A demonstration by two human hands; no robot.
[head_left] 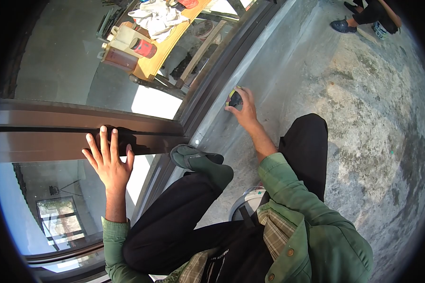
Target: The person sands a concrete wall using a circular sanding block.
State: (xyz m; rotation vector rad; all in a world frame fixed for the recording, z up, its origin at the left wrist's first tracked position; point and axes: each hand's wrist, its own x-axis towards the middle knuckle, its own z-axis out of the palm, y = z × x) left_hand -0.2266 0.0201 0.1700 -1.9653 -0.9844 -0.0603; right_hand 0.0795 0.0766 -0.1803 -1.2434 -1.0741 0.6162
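My left hand [111,165] lies with fingers spread against the brown metal frame [56,137] of a glass door or window. My right hand [246,113] is curled around a small dark rounded tool with a yellow-green edge [234,98]; its exact kind I cannot tell. That tool is held at the pale concrete strip [222,101] beside the lower frame rail [208,82]. My foot in a dark sandal [193,155] rests between the two hands, near the frame's corner.
Behind the glass [61,66], a yellow-topped table [174,35] carries a red jar [144,47], plastic jugs [120,56] and white cloth [158,19]. A white bucket [243,200] stands under me. Another person's shoe [343,26] is at the top right on the rough concrete floor [363,122].
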